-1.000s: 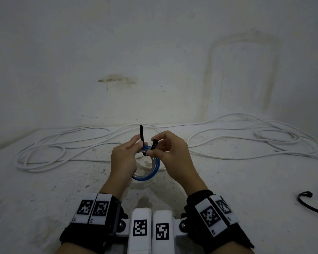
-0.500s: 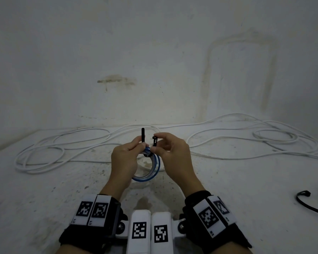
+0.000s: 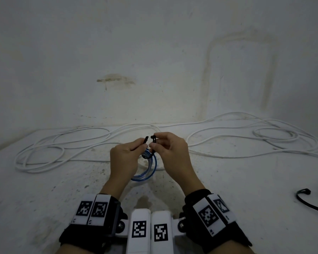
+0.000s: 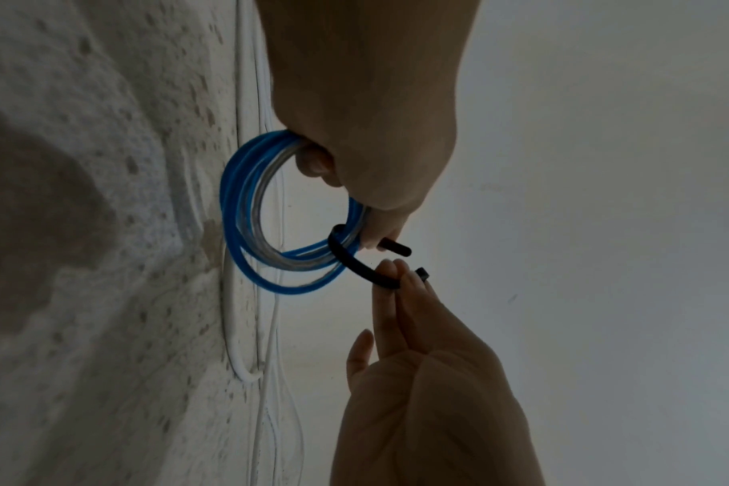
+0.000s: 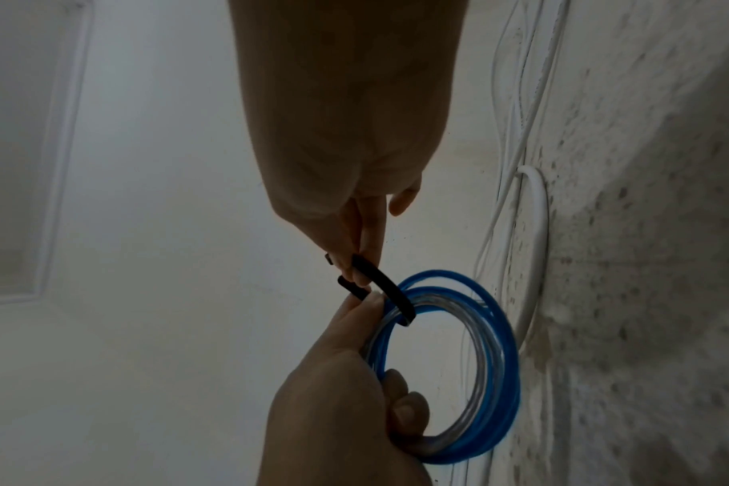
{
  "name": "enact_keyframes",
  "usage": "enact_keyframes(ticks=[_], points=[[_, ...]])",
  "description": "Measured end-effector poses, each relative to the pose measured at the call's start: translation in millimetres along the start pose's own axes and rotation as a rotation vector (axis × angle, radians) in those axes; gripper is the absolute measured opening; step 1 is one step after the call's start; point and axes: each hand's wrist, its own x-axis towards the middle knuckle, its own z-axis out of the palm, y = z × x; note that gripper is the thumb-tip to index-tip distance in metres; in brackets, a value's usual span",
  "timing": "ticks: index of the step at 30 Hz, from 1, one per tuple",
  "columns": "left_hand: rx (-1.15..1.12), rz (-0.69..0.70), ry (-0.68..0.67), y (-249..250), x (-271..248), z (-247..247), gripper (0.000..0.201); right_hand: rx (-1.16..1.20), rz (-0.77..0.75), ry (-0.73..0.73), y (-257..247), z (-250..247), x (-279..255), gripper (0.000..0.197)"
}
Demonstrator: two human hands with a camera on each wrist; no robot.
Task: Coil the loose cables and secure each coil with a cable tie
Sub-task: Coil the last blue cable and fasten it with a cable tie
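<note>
Black cable tie [image 3: 149, 150] pinched at its tail end by left hand [image 3: 124, 161] and at its head end by right hand [image 3: 173, 154], looped around blue coil [image 3: 148, 169] also gripped in left fingers above stained table [image 3: 62, 189], white cable [image 3: 62, 143] sprawled loose behind.

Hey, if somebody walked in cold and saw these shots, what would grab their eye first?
Probably the blue cable coil, the only strong colour, held at centre above the speckled white floor. The left hand and right hand each pinch an end of a black cable tie looped round it, not yet closed. Behind, loose white cable sprawls along the wall.
</note>
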Motion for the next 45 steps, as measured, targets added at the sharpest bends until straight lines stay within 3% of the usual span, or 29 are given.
enact_keyframes(ticks=[9,24,39,45], points=[[0.077,0.155,-0.021,-3.4,0.5,-3.1,0.03,-0.007,-0.054,-0.013,-1.9,-1.2,-2.6,0.021],[0.113,0.271,0.0,-11.7,2.8,-4.1,0.02,-0.063,-0.079,0.022,-5.7,-0.1,-6.0,0.015],[0.211,0.563,-0.065,-8.0,2.0,-6.7,0.019,-0.15,-0.106,0.018,7.5,0.3,0.8,0.014],[0.277,0.627,-0.076,-4.8,1.0,-7.0,0.029,-0.155,-0.065,0.004,5.3,-3.5,0.1,0.008]])
